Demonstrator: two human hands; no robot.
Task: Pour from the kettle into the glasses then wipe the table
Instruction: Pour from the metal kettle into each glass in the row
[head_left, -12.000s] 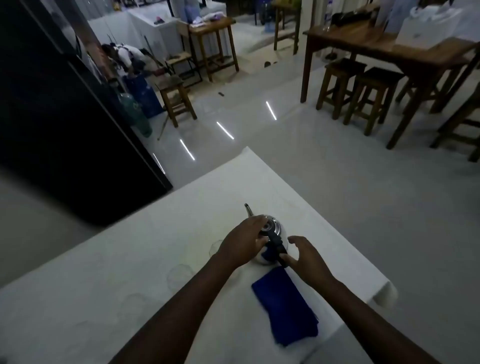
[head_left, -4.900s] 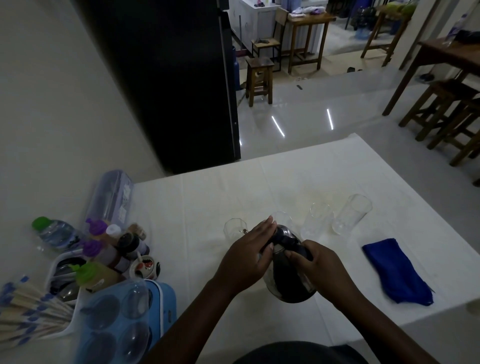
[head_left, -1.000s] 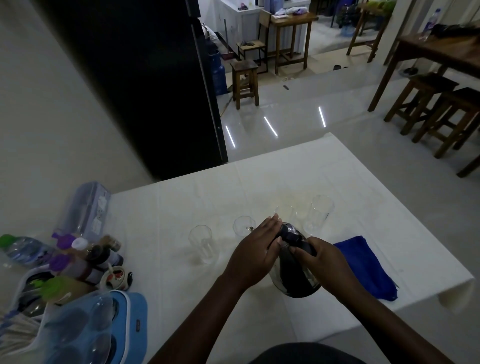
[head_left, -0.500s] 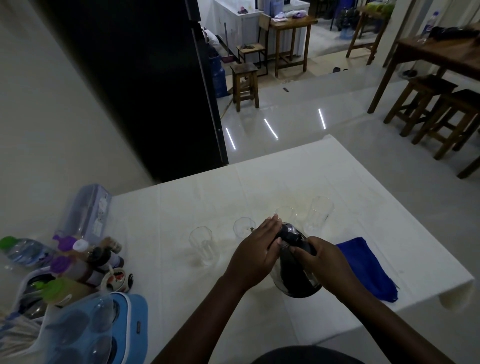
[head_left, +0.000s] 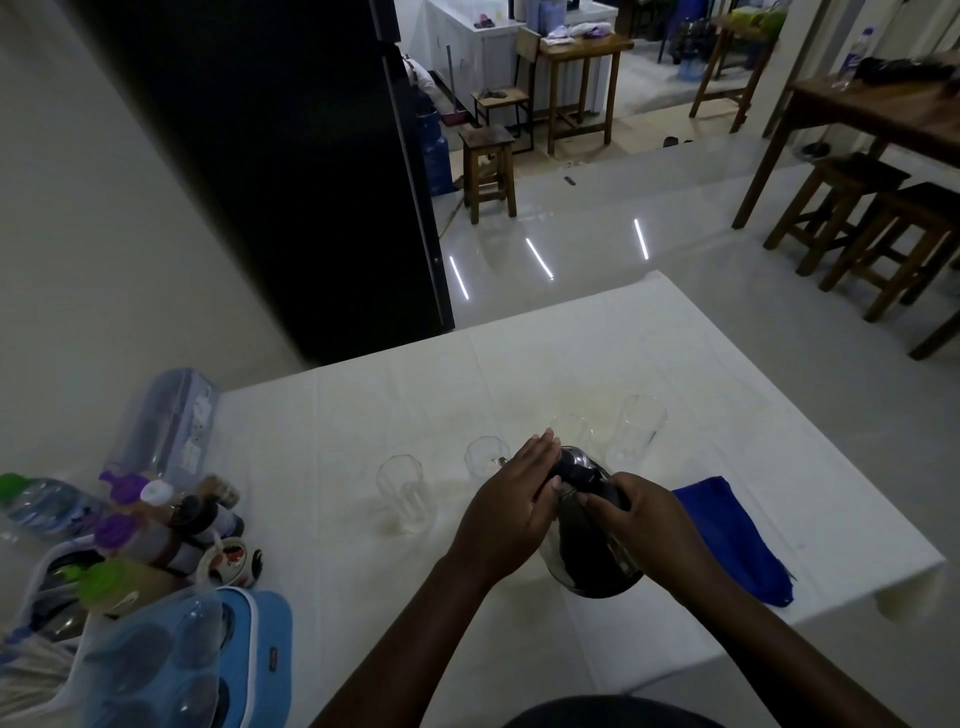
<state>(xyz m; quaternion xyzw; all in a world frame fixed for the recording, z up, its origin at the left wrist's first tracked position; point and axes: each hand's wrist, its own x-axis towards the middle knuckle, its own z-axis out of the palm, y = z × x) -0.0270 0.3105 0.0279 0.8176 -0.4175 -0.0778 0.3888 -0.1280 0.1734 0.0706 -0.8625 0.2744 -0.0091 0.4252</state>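
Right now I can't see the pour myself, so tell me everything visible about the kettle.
The kettle is dark, shiny metal with a rounded belly and a black handle on top. It is tipped away from the person, toward the glasses. The right hand grips the handle; the left hand presses on the lid side. The spout is hidden.

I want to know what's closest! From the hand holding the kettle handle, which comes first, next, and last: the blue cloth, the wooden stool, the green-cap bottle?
From the right hand:
1. Blue cloth, just to its right on the table.
2. Green-cap bottle, far left on the table.
3. Wooden stool, across the floor.
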